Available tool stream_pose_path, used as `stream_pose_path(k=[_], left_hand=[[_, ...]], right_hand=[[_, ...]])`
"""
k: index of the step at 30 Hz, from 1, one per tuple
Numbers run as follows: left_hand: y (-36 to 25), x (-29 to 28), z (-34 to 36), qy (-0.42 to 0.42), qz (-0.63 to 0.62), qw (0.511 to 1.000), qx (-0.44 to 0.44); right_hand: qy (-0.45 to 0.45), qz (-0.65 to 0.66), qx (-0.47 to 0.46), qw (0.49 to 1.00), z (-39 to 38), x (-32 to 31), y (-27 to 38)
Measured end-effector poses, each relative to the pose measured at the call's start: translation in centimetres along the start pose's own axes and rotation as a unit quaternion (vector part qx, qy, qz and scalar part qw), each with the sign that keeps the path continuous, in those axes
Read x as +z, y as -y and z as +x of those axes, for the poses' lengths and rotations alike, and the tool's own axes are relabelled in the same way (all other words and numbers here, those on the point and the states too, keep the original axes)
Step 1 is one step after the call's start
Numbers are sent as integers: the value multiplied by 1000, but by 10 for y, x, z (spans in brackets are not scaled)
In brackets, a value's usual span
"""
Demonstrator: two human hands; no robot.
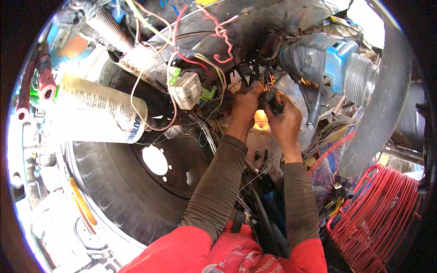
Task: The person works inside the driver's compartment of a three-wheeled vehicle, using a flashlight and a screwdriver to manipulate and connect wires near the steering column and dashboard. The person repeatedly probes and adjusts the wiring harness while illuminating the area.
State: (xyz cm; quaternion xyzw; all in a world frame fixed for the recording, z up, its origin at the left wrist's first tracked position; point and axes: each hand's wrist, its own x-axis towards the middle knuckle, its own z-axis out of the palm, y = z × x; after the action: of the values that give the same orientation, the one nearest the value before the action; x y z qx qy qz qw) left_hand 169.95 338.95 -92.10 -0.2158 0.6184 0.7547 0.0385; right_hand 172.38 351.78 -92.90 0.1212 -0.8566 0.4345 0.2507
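My left hand and my right hand meet close together at a dark tangle of wires in the upper middle. The right fingers are closed round a black rounded piece with orange bits beside it; its kind does not show. My left fingers are bent and pressed together right next to it, and what they pinch is hidden. To their left, a pale square connector block with green clips hangs among loose pink, white and yellow wires.
A large tyre on its rim lies at left below a white printed tube. Red wire racks stand at lower right. A blue and grey motor-like part and a thick grey hose are on the right.
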Motion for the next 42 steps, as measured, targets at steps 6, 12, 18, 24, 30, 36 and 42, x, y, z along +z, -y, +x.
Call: stream_pose_path(k=[6,12,18,24,30,36,42], left_hand=[[7,-1,-2,76,6,997,14],[-1,5,-2,70,46,993,80],[-18,5,-9,-47,97,990,-90],[-19,2,1,-7,177,984,-10],[-18,5,-8,-7,121,993,-3],[-20,3,-3,11,262,964,40],[-15,2,0,-2,206,978,33]], right_hand=[[38,-51,33,997,-4,4,-1],[26,-12,189,982,-39,-22,23],[55,74,308,947,-72,-39,42],[111,64,302,945,-62,-40,48],[140,74,322,933,-34,-34,47],[130,38,314,940,-31,-20,43],[38,33,291,955,-31,-3,47]])
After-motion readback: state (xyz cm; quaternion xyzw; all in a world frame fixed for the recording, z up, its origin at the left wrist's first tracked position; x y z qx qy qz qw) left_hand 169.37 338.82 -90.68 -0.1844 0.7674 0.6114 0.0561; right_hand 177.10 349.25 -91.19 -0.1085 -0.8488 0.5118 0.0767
